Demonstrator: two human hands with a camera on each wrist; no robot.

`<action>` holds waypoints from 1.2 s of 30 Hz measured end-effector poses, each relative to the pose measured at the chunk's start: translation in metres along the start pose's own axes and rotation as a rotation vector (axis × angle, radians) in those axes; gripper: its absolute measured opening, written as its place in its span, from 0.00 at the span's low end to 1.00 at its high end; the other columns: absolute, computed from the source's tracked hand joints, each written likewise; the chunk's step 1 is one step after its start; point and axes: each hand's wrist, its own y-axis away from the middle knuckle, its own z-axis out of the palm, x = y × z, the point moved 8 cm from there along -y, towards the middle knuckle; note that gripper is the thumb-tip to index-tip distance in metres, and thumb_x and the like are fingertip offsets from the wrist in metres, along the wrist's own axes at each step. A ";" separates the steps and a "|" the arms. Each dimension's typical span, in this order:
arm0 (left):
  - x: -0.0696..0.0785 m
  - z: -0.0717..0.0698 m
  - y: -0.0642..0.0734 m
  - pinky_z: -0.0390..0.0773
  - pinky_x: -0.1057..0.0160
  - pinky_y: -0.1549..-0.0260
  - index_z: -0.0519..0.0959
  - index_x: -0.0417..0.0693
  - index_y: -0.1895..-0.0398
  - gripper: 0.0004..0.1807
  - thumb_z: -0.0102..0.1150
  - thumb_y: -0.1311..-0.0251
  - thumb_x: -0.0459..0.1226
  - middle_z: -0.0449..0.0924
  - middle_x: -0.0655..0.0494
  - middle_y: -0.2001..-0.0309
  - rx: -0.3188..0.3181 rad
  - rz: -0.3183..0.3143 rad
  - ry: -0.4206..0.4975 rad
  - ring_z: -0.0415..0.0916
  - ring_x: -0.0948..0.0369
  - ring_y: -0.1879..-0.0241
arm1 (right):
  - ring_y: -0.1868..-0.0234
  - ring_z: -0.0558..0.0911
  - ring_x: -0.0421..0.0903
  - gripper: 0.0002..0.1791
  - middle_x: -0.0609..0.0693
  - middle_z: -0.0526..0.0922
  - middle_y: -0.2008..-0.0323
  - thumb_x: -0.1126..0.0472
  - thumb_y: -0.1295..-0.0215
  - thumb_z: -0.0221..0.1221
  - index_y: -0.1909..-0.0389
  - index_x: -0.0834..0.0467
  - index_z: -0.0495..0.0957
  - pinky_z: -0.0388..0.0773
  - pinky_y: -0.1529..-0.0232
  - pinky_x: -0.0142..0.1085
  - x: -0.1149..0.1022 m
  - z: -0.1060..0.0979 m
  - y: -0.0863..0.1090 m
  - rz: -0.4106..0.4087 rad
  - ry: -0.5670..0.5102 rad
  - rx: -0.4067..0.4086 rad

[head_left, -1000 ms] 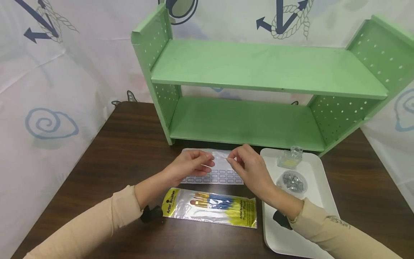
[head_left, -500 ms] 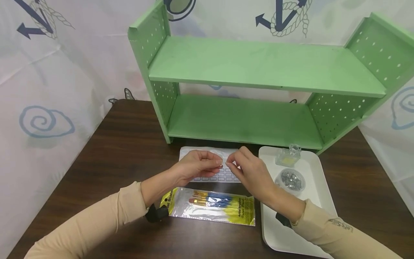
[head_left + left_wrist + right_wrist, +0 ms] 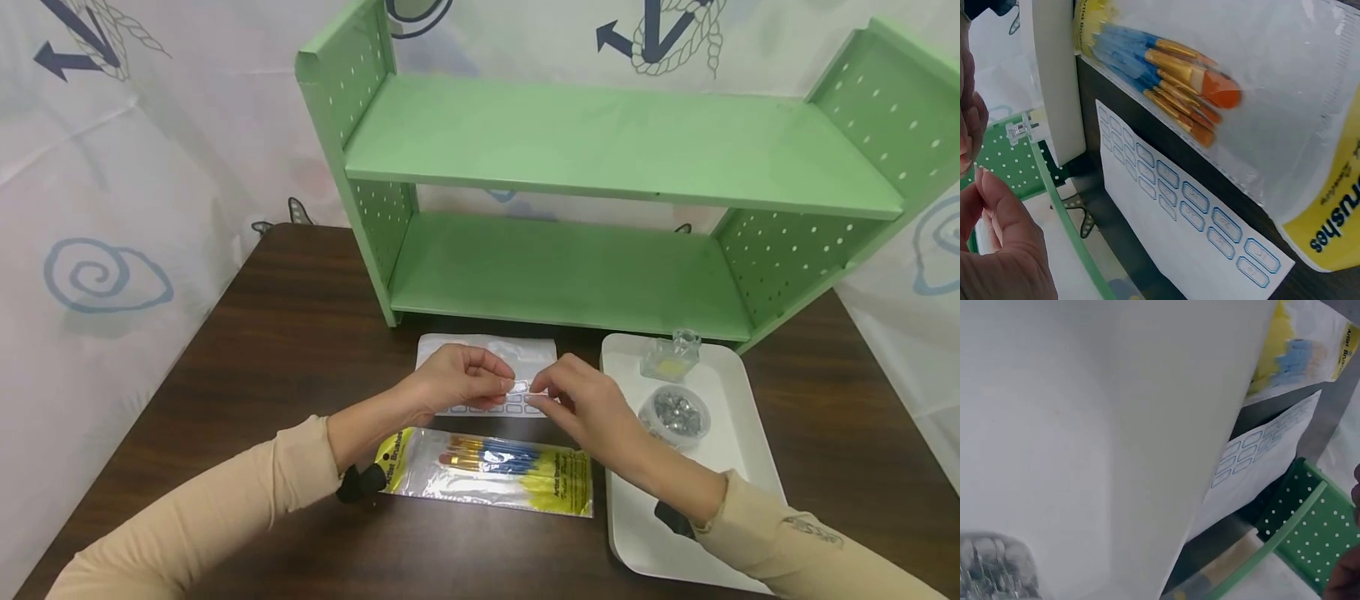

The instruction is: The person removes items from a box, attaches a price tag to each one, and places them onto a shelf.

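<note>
In the head view my left hand (image 3: 468, 379) and right hand (image 3: 588, 400) meet over the label sheet (image 3: 525, 350), thumbs and forefingers pinched toward each other. Between the fingertips shows a small white label (image 3: 519, 387) with a blue outline, which the left fingers pinch. The right thumb and forefinger close at its other side; whether they grip it too I cannot tell. In the left wrist view the left hand (image 3: 1007, 231) appears side-on, fingertips right at those of the right hand. Rows of blue-framed labels cover part of the sheet.
A bag of artist brushes (image 3: 487, 471) lies in front of the sheet. To the right, a white tray (image 3: 720, 492) carries a small glass bottle (image 3: 671, 357) and a tub of clear, shiny pieces (image 3: 678, 414). A green two-tier shelf (image 3: 570, 267) stands behind.
The left hand has moved right to meet the right hand, its fingertips closing into a pinch. The right hand has barely moved. The head view has tilted slightly.
</note>
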 end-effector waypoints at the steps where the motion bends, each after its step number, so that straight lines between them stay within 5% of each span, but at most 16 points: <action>1: 0.000 0.000 0.000 0.82 0.59 0.62 0.78 0.34 0.59 0.10 0.61 0.42 0.31 0.83 0.42 0.65 0.003 0.002 -0.010 0.82 0.58 0.67 | 0.78 0.72 0.38 0.06 0.46 0.75 0.75 0.68 0.46 0.66 0.70 0.58 0.78 0.73 0.78 0.27 0.007 0.001 0.000 0.082 -0.067 -0.018; 6: 0.000 0.004 0.000 0.82 0.56 0.60 0.78 0.34 0.59 0.09 0.61 0.42 0.30 0.83 0.39 0.64 -0.015 0.029 -0.042 0.82 0.62 0.69 | 0.82 0.73 0.42 0.04 0.51 0.75 0.78 0.67 0.39 0.60 0.65 0.64 0.77 0.73 0.83 0.30 0.038 0.013 0.007 0.487 -0.417 -0.121; 11: 0.002 0.010 -0.001 0.81 0.52 0.58 0.79 0.34 0.60 0.10 0.62 0.43 0.31 0.83 0.44 0.69 -0.046 0.059 -0.066 0.81 0.62 0.70 | 0.77 0.75 0.45 0.08 0.53 0.76 0.76 0.66 0.37 0.58 0.62 0.69 0.75 0.74 0.80 0.30 0.046 0.023 0.015 0.661 -0.605 -0.213; 18: 0.003 0.013 -0.005 0.81 0.51 0.61 0.80 0.36 0.62 0.08 0.63 0.44 0.31 0.83 0.52 0.74 -0.060 0.082 -0.127 0.81 0.59 0.71 | 0.76 0.72 0.44 0.07 0.50 0.74 0.79 0.65 0.38 0.58 0.65 0.67 0.75 0.70 0.80 0.30 0.049 0.027 0.013 0.661 -0.567 -0.314; 24: -0.014 0.020 -0.008 0.83 0.59 0.66 0.80 0.35 0.65 0.07 0.63 0.45 0.31 0.84 0.48 0.72 -0.086 0.035 -0.177 0.81 0.61 0.74 | 0.78 0.69 0.41 0.05 0.49 0.74 0.79 0.66 0.41 0.58 0.70 0.65 0.76 0.67 0.81 0.28 0.048 0.039 0.018 0.607 -0.499 -0.437; 36: -0.040 0.034 -0.010 0.79 0.68 0.75 0.81 0.40 0.71 0.03 0.66 0.49 0.31 0.84 0.52 0.77 -0.131 -0.017 -0.334 0.80 0.63 0.78 | 0.79 0.71 0.38 0.02 0.43 0.73 0.83 0.67 0.49 0.58 0.78 0.61 0.77 0.68 0.77 0.29 0.049 0.059 0.030 0.524 -0.349 -0.553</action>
